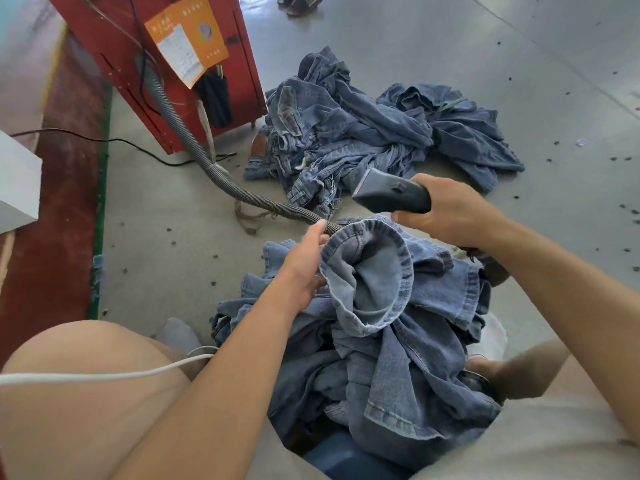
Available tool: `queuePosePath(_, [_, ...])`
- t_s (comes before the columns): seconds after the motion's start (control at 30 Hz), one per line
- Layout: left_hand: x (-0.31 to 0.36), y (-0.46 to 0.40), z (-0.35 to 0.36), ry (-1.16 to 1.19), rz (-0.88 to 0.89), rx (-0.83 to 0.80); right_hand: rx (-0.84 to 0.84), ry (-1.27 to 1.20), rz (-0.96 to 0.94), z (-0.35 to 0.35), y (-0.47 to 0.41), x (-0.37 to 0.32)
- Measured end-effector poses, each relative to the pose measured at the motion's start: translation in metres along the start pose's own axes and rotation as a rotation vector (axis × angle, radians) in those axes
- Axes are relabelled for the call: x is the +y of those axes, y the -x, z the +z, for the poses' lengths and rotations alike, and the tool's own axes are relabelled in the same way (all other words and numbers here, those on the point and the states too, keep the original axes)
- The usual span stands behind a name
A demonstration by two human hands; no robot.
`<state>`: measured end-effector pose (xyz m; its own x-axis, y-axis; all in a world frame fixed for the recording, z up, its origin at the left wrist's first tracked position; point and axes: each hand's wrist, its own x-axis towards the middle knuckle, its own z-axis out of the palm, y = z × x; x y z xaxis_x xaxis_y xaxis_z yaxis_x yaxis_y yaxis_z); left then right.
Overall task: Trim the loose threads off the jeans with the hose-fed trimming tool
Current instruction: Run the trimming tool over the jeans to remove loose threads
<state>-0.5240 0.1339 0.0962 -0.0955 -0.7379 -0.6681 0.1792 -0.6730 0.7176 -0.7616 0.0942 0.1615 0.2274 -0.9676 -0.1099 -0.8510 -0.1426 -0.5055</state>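
A pair of blue jeans (398, 341) lies bunched between my knees, one leg turned up so its round hem opening (367, 275) faces me. My left hand (304, 265) grips the left edge of that hem. My right hand (446, 213) holds the dark grey trimming tool (391, 194) just above and behind the hem, its blade head pointing left, clear of the cloth. The ribbed grey hose (194, 147) runs across the floor from the red machine and passes behind the hem.
A red machine cabinet (166, 64) stands at the back left with an orange label. A heap of other jeans (363, 133) lies on the grey floor beyond. A black cable (114, 142) and thread bits lie on the floor. A white cord (104, 375) crosses my left knee.
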Motion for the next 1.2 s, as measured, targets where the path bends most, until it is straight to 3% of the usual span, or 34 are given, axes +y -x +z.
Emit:
queuePosePath(0.13, [0.007, 0.031, -0.009, -0.746, 0.027, 0.166, -0.029, -0.034, -0.013, -0.006, 0.007, 0.008])
queuePosePath(0.2, [0.013, 0.046, -0.011, -1.001, 0.349, 0.160, -0.052, -0.013, -0.037, -0.007, 0.010, 0.007])
queuePosePath(0.27, [0.024, 0.063, -0.010, -1.169, 0.600, -0.112, -0.063, -0.008, -0.055, -0.010, 0.012, 0.004])
queuePosePath(0.33, [0.024, 0.076, -0.011, -1.484, 0.532, -0.482, -0.082, -0.019, -0.067, -0.013, 0.014, 0.003])
queuePosePath(0.4, [0.012, 0.076, -0.014, -1.771, 0.517, -0.572, -0.124, -0.039, -0.085, -0.018, 0.015, 0.003])
queuePosePath(0.57, [0.015, 0.063, -0.014, -1.582, 0.907, -0.157, -0.270, -0.116, -0.177, -0.040, 0.026, 0.002])
queuePosePath(0.63, [0.019, 0.056, -0.018, -1.457, 1.122, -0.023, -0.315, -0.165, -0.178, -0.048, 0.031, 0.006])
queuePosePath(0.73, [0.013, 0.056, -0.021, -1.251, 1.294, 0.133, -0.375, -0.170, -0.155, -0.057, 0.036, 0.012])
queuePosePath(0.97, [-0.001, 0.052, -0.014, -1.085, 1.480, 0.324, -0.447, -0.059, -0.124, -0.049, 0.038, 0.007])
queuePosePath(1.2, [-0.010, 0.046, -0.012, -1.101, 1.566, 0.352, -0.332, -0.078, -0.176, -0.047, 0.038, -0.003])
